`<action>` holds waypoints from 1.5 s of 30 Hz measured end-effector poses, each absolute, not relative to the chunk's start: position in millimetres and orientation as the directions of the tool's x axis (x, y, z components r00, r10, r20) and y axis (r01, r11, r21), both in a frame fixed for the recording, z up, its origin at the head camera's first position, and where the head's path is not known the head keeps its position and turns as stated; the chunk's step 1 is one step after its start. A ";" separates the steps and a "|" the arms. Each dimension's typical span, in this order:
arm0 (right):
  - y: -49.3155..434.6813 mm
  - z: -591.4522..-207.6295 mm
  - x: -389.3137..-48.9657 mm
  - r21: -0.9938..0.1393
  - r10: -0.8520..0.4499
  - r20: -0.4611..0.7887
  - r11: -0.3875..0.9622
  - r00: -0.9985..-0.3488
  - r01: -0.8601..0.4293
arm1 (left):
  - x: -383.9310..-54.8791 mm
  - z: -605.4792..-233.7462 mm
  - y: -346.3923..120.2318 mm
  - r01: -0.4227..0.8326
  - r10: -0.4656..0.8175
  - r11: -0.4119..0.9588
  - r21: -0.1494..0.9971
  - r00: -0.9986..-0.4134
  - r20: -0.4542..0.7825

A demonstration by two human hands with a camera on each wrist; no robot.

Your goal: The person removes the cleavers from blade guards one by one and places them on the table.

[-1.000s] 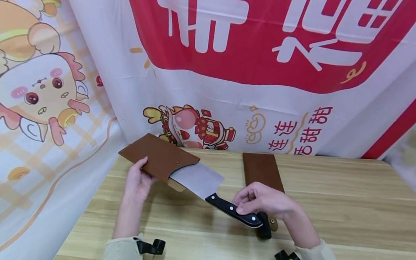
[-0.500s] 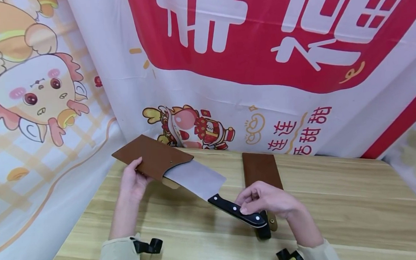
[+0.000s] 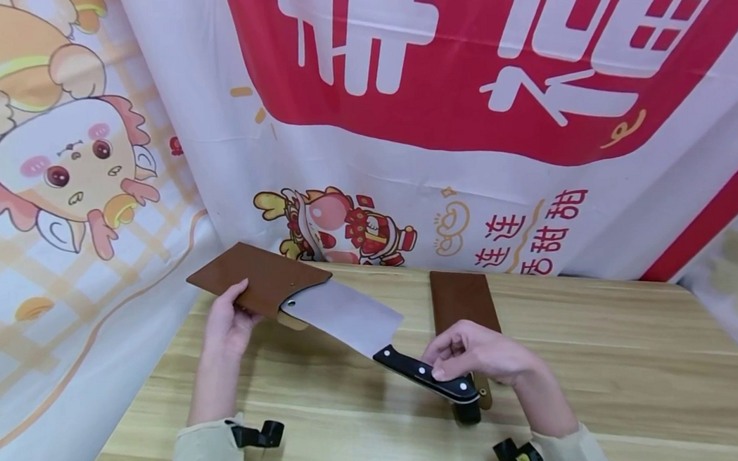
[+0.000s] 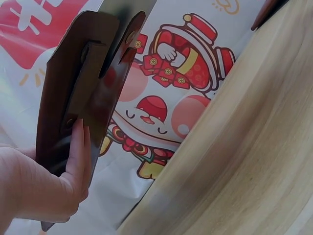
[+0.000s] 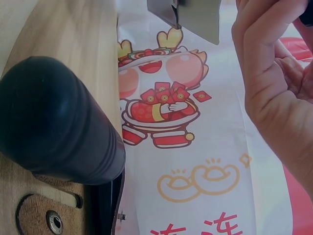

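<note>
A cleaver [image 3: 349,320] is held above the table, its broad blade partly inside a brown leather sheath [image 3: 254,274]. My left hand [image 3: 227,327] grips the sheath by its near edge, thumb on top; the left wrist view shows fingers [image 4: 78,152] against its underside, where a strap [image 4: 88,73] lies. My right hand [image 3: 478,354] pinches the cleaver's black riveted handle [image 3: 409,369] between thumb and fingers. A hole near the blade's front corner shows just outside the sheath mouth. The blade's far end is hidden in the sheath.
Behind my right hand lies a second brown sheath [image 3: 463,299] on the wooden table [image 3: 637,355]. A thick black handle [image 5: 58,122] extends from it, beside a strap with a snap [image 5: 55,221]. A printed cloth [image 3: 500,201] hangs along the table's back edge.
My left hand has drawn the sheath to the left while my right hand moved slightly right with the handle. More of the blade shows now, including its hole.
</note>
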State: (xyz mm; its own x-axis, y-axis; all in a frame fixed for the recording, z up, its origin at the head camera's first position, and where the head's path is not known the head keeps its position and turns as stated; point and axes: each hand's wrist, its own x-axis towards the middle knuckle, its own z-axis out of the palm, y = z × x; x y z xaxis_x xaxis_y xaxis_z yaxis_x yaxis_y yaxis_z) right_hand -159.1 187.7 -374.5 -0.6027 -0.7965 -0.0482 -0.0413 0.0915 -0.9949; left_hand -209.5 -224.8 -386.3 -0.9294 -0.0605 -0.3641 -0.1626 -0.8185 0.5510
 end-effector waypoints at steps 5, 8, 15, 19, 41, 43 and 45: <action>190.5 -373.3 -159.2 -0.995 -0.803 -0.042 0.088 -0.594 -0.048 | -210.9 -386.1 -226.9 -0.157 -0.073 -0.831 0.534 -0.921 -0.384; 191.7 -373.1 -159.2 -0.996 -0.810 -0.038 0.081 -0.585 -0.046 | -210.6 -386.9 -229.4 -0.147 -0.088 -0.831 0.537 -0.917 -0.388; 193.4 -370.4 -158.2 -0.995 -0.815 -0.034 0.080 -0.578 -0.054 | -208.1 -386.9 -238.7 -0.121 -0.126 -0.837 0.535 -0.907 -0.401; 194.6 -368.1 -158.0 -0.995 -0.820 -0.028 0.076 -0.572 -0.061 | -207.4 -386.1 -244.9 -0.097 -0.164 -0.824 0.558 -0.903 -0.398; 195.9 -364.7 -157.3 -0.996 -0.729 -0.085 0.076 -0.679 0.043 | -203.6 -379.1 -244.7 -0.075 -0.261 -0.689 0.721 -0.902 -0.344; 195.0 -364.8 -157.3 -0.996 -0.717 -0.090 0.074 -0.691 0.053 | -203.1 -378.7 -243.5 -0.086 -0.263 -0.656 0.750 -0.905 -0.334; 193.6 -365.1 -157.2 -0.995 -0.701 -0.099 0.079 -0.706 0.061 | -202.7 -378.5 -242.0 -0.093 -0.274 -0.609 0.788 -0.908 -0.318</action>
